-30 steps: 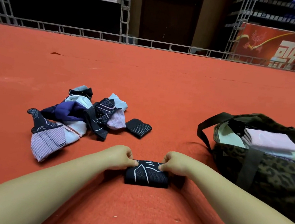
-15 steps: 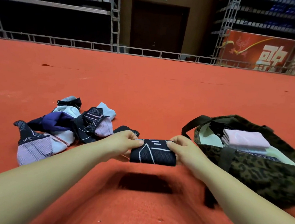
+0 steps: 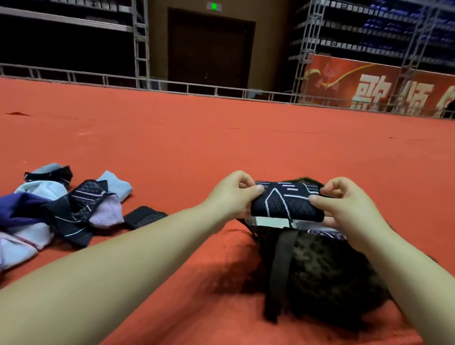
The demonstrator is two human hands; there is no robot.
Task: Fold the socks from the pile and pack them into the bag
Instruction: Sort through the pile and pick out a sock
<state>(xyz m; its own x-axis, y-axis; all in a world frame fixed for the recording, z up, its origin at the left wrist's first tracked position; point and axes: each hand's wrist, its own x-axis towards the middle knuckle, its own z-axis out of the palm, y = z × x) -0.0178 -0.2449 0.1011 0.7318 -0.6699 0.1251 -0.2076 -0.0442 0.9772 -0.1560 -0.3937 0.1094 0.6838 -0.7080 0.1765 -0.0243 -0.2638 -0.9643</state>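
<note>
A folded black sock [image 3: 287,203] with white line pattern hangs in the air just above the mouth of the leopard-print bag [image 3: 320,265]. My left hand [image 3: 232,193] pinches its left end and my right hand [image 3: 344,207] pinches its right end. Under the sock, light folded fabric shows inside the bag. The pile of loose socks [image 3: 49,211], black, purple, pink and pale blue, lies on the red carpet at the left. One small black sock [image 3: 144,217] lies apart at the pile's right edge.
The red carpet [image 3: 223,144] stretches far ahead to a low metal railing [image 3: 200,88]. A raised carpet fold runs along the front edge by the bag. A dark strap [image 3: 279,273] hangs down the bag's front.
Both hands lifted the folded black sock off the carpet and carried it right, from in front of me to above the bag's opening. The view swung right with it.
</note>
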